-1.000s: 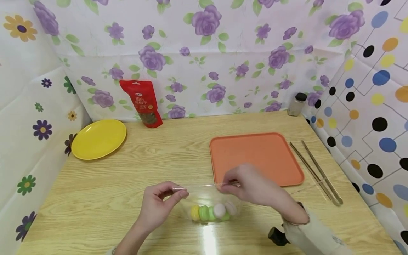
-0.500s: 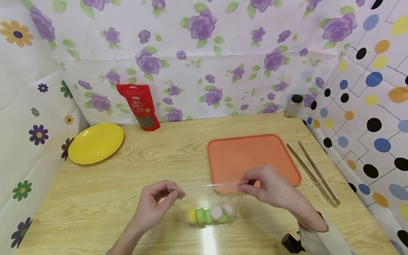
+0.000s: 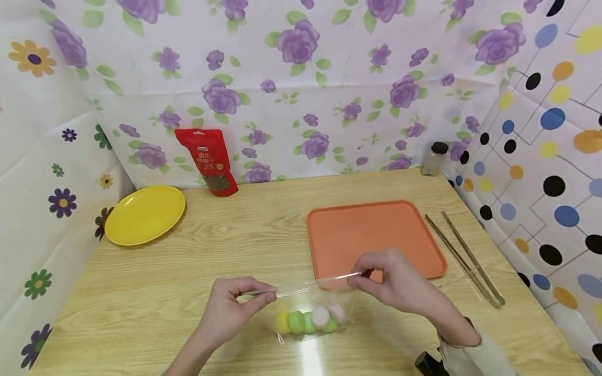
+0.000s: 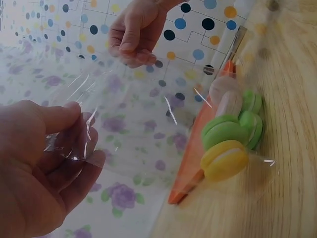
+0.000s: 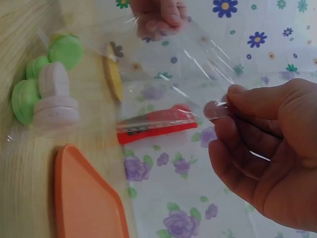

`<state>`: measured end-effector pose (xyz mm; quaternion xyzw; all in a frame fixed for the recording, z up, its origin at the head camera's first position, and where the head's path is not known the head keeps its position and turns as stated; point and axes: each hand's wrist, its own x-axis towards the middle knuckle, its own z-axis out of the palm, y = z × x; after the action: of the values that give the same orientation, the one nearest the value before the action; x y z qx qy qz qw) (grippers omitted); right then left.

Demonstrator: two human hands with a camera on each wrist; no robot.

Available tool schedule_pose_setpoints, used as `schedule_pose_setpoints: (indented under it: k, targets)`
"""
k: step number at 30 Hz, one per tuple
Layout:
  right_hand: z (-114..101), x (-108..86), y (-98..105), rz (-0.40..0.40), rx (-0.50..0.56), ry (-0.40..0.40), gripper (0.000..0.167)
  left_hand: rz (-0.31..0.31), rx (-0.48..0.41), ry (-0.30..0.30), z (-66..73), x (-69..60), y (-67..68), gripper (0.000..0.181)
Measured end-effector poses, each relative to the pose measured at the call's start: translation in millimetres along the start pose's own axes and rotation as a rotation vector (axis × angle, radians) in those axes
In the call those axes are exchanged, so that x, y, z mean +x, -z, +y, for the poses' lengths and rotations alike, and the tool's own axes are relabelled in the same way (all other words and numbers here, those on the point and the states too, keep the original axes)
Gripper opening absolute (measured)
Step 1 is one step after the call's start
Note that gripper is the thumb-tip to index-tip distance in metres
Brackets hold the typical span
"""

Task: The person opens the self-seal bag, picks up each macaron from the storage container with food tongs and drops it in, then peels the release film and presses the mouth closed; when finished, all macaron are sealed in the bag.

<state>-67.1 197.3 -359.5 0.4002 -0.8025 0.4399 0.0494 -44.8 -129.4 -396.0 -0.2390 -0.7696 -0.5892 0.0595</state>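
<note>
A clear plastic bag [image 3: 308,300] spans the space between both hands, its top edge pulled fairly straight. Inside, along the bottom, lie several macarons: a yellow macaron [image 4: 225,161], green macarons [image 5: 66,52] and pale pinkish macarons [image 5: 56,110]. My left hand [image 3: 230,308] pinches the bag's left top corner between thumb and fingers. At the other top corner my right hand [image 3: 392,282] pinches the film the same way. In the left wrist view the film passes over the fingers of the left hand [image 4: 54,168].
An orange tray [image 3: 371,230] lies just beyond the right hand, with metal tongs [image 3: 465,261] to its right. Toward the back are a yellow plate [image 3: 146,215], a red pouch [image 3: 207,162] and a black-lidded jar [image 3: 433,159]. Patterned cloth surrounds the wooden table [image 3: 226,230].
The right hand has moved right, drawing the bag's top edge wider. The left hand has lowered slightly, and that edge now slopes down to the left. The macarons stay in the bag.
</note>
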Motion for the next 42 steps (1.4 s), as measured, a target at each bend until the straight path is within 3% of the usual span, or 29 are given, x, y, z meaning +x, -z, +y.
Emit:
schedule_pose_setpoints:
  k: [3, 8, 16, 23, 27, 30, 33, 38, 42]
  targets:
    - [2, -0.8, -4, 0.048, 0.015, 0.047, 0.024, 0.009, 0.005, 0.018, 3.1, -1.7, 3.8, 0.008]
    - [4, 1.2, -10, 0.079, 0.047, 0.097, 0.028, 0.022, -0.034, -0.008, 6.7, -4.7, 10.5, 0.014]
    - [3, 10.1, -17, 0.041, 0.204, 0.072, 0.025, -0.008, -0.152, -0.037, 7.9, -10.0, 21.7, 0.019]
    - [6, 23.3, -25, 0.013, 0.345, 0.052, 0.024, 0.024, -0.118, -0.085, 3.2, -7.5, 32.8, 0.026]
    - [10, 31.2, -28, 0.000, 0.440, -0.033, 0.019, 0.009, -0.228, -0.104, -2.6, -2.4, 39.7, 0.026]
    - [17, 41.4, -31, -0.017, 0.516, -0.154, 0.009, 0.044, -0.228, -0.009, -6.6, 5.4, 45.1, 0.022]
    - [36, 60.0, -37, -0.018, 0.526, -0.298, 0.013, 0.087, -0.179, 0.165, -17.2, 22.2, 52.9, 0.022]
    - [93, 102.8, -52, 0.050, 0.380, -0.473, 0.018, 0.117, -0.136, 0.436, -64.2, 71.0, 63.9, 0.028]
    - [133, 126.1, -60, 0.064, 0.138, -0.521, 0.014, 0.131, -0.141, 0.553, -105.1, 104.4, 61.4, 0.031]
